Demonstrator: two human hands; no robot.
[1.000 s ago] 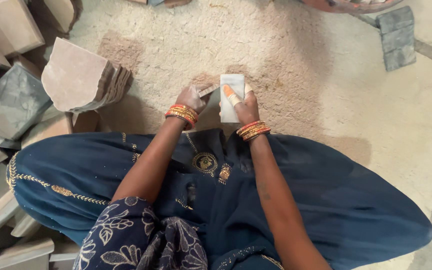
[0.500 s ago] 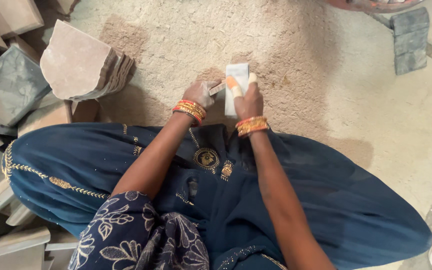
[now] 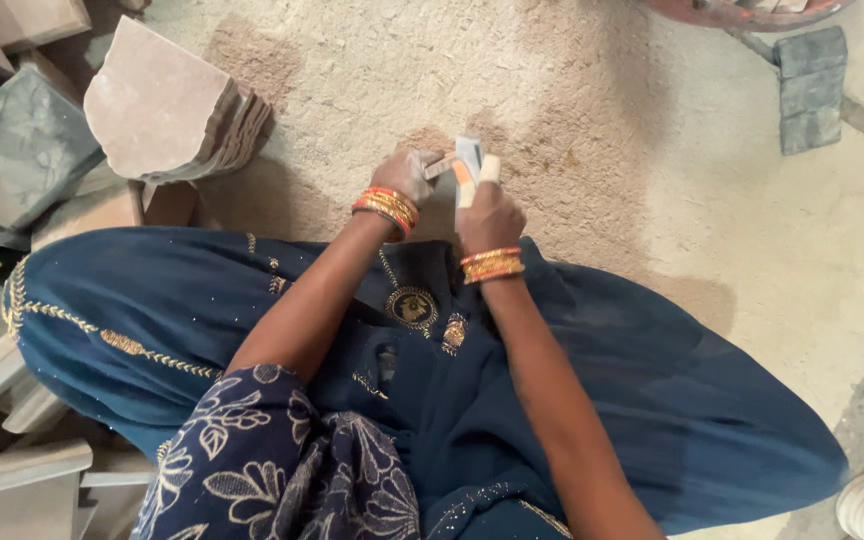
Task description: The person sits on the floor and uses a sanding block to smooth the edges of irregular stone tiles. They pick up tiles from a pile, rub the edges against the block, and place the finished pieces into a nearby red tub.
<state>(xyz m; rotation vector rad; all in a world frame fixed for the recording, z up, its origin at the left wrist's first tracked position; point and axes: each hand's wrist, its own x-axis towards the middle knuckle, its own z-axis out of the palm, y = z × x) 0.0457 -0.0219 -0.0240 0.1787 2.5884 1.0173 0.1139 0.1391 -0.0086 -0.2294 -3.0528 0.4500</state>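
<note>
Both hands' fingers (image 3: 490, 170) around a small stone tile (image 3: 468, 158)

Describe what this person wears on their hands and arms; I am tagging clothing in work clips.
Both forearms are bare, with no gloves. The left hand and right hand each have a stack of orange and gold bangles at the wrist. Two right fingertips carry pale wraps. Higher up hangs navy cloth with pale floral print.

We see no packages, labels, signs or screens anywhere in this view.
</note>
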